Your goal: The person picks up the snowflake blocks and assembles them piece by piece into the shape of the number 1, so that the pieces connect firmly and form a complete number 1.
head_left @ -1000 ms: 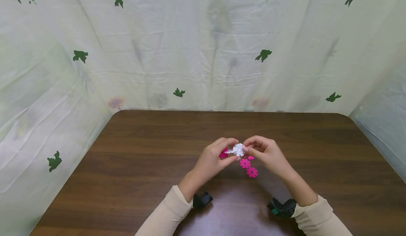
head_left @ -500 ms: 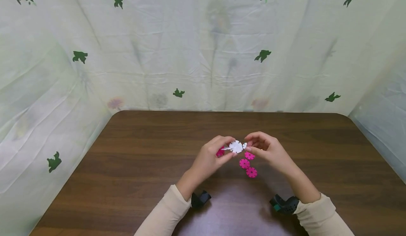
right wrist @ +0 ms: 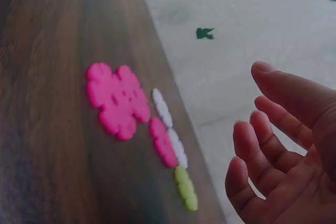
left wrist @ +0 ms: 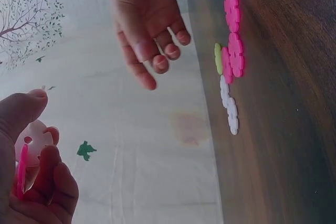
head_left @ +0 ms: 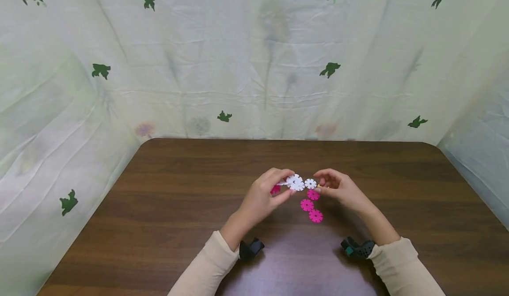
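My left hand [head_left: 260, 199] pinches a small joined piece between thumb and fingers. In the left wrist view it shows a white notched disc [left wrist: 38, 139] with a pink notched disc [left wrist: 21, 172] set edge-on to it. My right hand [head_left: 343, 193] holds nothing; its fingers are loosely bent in the right wrist view. Just left of its fingertips lies a white notched disc [head_left: 310, 184] on the table, with a second white disc [left wrist: 232, 116] by it. A yellow-green disc [right wrist: 186, 188] lies close to the right thumb, partly hidden in the head view.
Three pink notched discs lie on the brown table [head_left: 191, 199] in front of the white ones, the nearest pink disc [head_left: 316, 216] toward me. A pale printed curtain [head_left: 246, 57] hangs behind the table's far edge. Each wrist wears a black device [head_left: 251, 249].
My right hand has drawn away to the right, uncovering the white disc and part of the yellow-green one. My left hand, still holding its joined piece, has shifted slightly left and away from me.
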Action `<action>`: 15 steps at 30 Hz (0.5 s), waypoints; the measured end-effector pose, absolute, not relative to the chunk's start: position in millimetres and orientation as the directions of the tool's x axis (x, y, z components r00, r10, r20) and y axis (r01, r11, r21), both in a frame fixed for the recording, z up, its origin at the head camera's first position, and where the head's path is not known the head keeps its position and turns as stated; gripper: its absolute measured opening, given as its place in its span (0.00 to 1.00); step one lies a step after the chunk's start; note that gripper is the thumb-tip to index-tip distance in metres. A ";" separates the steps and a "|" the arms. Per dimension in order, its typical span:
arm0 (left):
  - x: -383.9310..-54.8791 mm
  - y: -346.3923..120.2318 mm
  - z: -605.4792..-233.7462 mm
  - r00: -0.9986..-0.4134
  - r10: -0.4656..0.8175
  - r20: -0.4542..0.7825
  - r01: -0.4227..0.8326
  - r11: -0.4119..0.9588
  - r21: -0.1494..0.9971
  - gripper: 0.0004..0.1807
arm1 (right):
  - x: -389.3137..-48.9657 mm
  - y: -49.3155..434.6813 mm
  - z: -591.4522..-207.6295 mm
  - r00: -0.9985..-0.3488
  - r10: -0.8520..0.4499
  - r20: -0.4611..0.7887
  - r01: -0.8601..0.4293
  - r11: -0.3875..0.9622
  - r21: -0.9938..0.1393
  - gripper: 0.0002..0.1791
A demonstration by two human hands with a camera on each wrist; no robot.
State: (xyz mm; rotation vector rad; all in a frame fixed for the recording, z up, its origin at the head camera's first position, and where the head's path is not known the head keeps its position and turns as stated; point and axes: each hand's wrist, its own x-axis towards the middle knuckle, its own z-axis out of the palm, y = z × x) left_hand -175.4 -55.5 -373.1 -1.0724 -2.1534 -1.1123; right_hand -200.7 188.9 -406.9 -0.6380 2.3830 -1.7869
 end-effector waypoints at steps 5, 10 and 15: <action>-176.6 -56.0 -373.7 -0.566 0.422 0.708 0.822 0.361 0.441 0.20 | -207.9 193.7 -422.7 -0.915 -0.378 0.141 -0.255 0.271 -0.928 0.19; -176.9 -56.1 -373.6 -0.567 0.423 0.707 0.821 0.364 0.441 0.20 | -209.9 195.5 -434.4 -0.920 -0.367 0.137 -0.280 0.372 -0.885 0.18; -176.3 -56.8 -372.6 -0.571 0.423 0.704 0.818 0.368 0.442 0.19 | -209.8 192.9 -440.3 -0.936 -0.330 0.125 -0.284 0.492 -0.823 0.16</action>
